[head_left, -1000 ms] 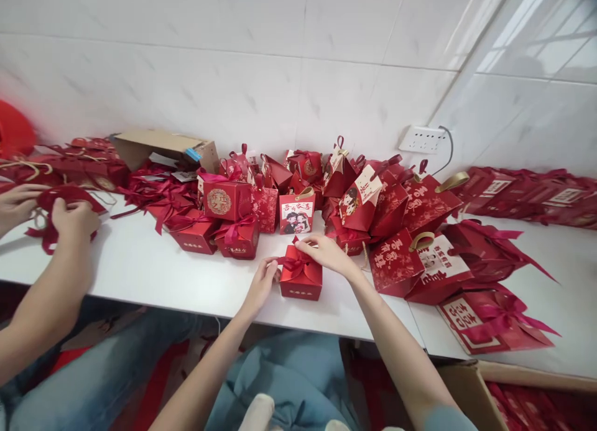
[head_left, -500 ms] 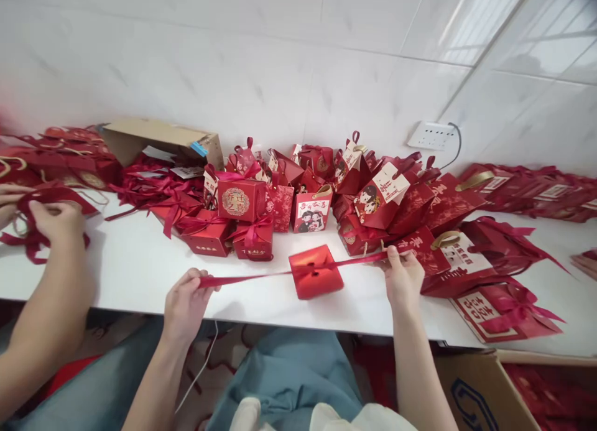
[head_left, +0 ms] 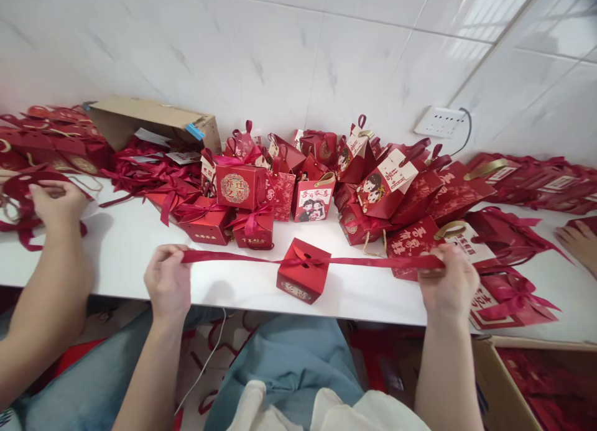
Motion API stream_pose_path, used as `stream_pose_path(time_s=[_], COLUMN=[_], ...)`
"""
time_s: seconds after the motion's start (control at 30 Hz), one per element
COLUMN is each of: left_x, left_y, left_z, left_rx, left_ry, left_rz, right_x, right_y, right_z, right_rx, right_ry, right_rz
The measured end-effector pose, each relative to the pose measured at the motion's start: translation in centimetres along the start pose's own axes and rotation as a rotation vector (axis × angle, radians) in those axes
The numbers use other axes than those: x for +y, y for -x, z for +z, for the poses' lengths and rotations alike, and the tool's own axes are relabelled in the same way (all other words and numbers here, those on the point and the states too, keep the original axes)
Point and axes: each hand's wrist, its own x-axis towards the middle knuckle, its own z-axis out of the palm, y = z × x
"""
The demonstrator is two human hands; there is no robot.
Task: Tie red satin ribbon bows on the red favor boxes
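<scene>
A small red gift box [head_left: 303, 275] rests on the white table near its front edge, tilted slightly toward me. A dark red ribbon [head_left: 377, 262] crosses the box's top, where its strands meet in a knot or crossing. My left hand [head_left: 168, 282] pinches one end of the ribbon, well to the left of the box. Far to the right, my right hand [head_left: 448, 285] is closed on the other end, in front of a red box with gold lettering. The ribbon is stretched nearly straight between both hands. Neither hand touches the box.
Many decorated red gift boxes [head_left: 240, 185] line the back of the white table [head_left: 224, 278]. A cardboard box [head_left: 149, 117] holds ribbons and cards. A power strip [head_left: 441, 121] is on the wall. Another person's hand [head_left: 58, 201] handles ribbon at left; another hand [head_left: 581, 241] shows at right.
Both my hands have moved apart, drawing the ribbon out wider to each side. The box has turned so its front with the gold emblem shows. The view has shifted a little.
</scene>
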Motion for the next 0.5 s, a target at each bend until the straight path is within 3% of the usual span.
stream_pose_path(time_s=[0.07,0.1,0.13,0.2,0.27,0.3,0.37,0.43,0.5], left_x=[0.4,0.4,0.3,-0.3,-1.4,-2.0,-3.0,-3.6,-3.6], left_y=[0.7,1.3,2.2,4.4,6.6,7.5,8.7,8.8,8.2], left_z=[0.9,1.6,2.5,4.6,6.7,7.6,8.7,9.0,8.8], left_rx=[0.148,0.139,0.054,-0.339,-0.646,-0.721,-0.762,-0.781,-0.837], left_ry=[-0.139,-0.219,-0.3,-0.479,-0.657,-0.717,-0.806,-0.848,-0.847], left_rz=[0.289,0.405,0.489,0.541,0.584,0.597,0.597,0.557,0.496], right_x=[-0.6,-0.7,-0.5,0.1,1.1,1.5,2.5,3.2,3.6], right_y=[0.0,0.1,0.3,1.1,2.3,2.9,3.9,4.5,4.6], right_z=[-0.2,0.0,0.4,2.0,4.1,5.1,6.8,7.6,7.8], right_rx=[-0.008,-0.021,-0.057,-0.238,-0.613,-0.806,-1.087,-1.235,-1.293], right_ry=[-0.048,-0.022,0.058,0.336,0.595,0.662,0.733,0.786,0.844], right_rz=[-0.053,-0.099,-0.151,-0.256,-0.336,-0.386,-0.457,-0.507,-0.558])
